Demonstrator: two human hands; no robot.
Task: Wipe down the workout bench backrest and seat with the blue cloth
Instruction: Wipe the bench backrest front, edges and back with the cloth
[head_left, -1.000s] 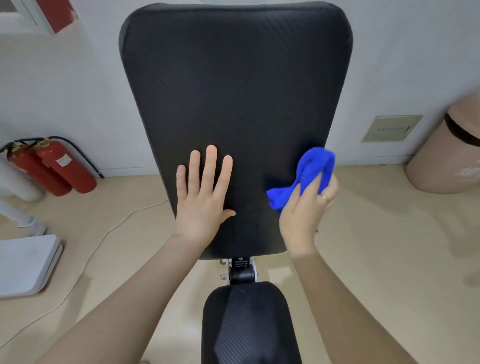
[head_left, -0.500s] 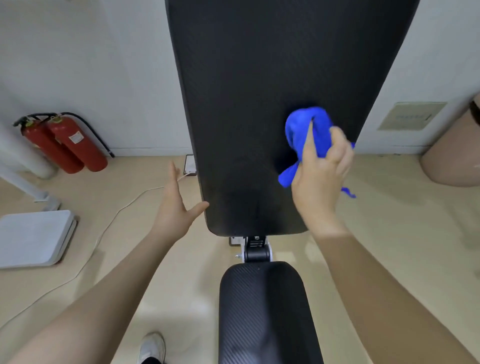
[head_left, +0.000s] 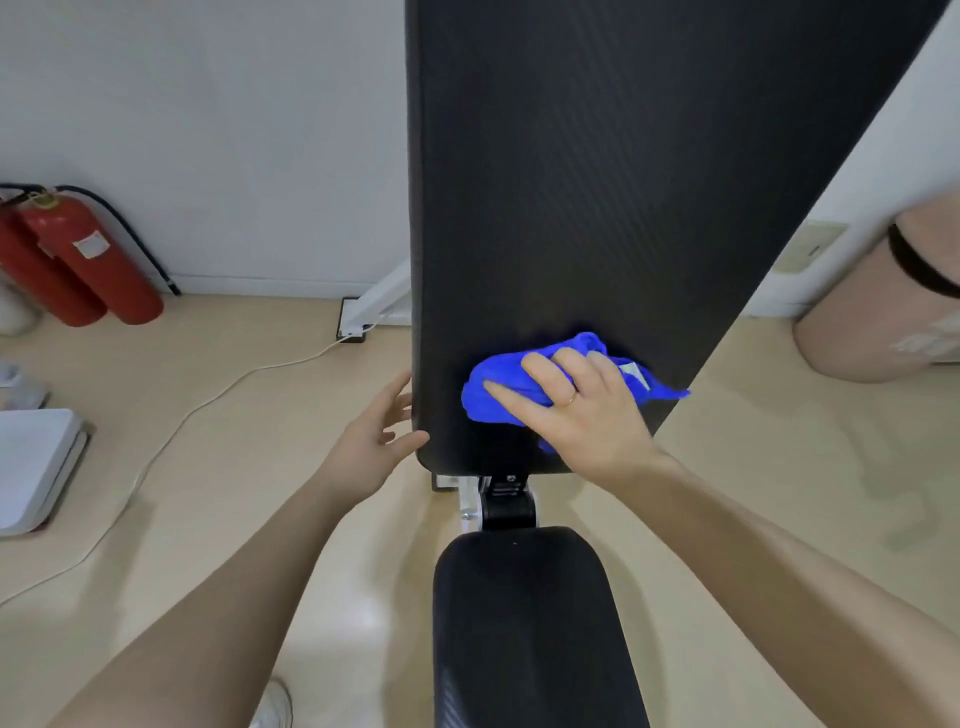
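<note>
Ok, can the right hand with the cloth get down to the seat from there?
Probably yes. The right hand presses the cloth low on the backrest, and the seat lies just below with nothing on it. The left hand is off to the side.

One head-worn wide-angle view looks forward and steeply down from just behind the narrow black padded seat (head_left: 535, 623), close to the tall black textured backrest (head_left: 597, 208), which overfills the top edge; both bare forearms enter from the bottom corners, beige floor (head_left: 208, 467) and white wall (head_left: 208, 130) curving at the sides
</note>
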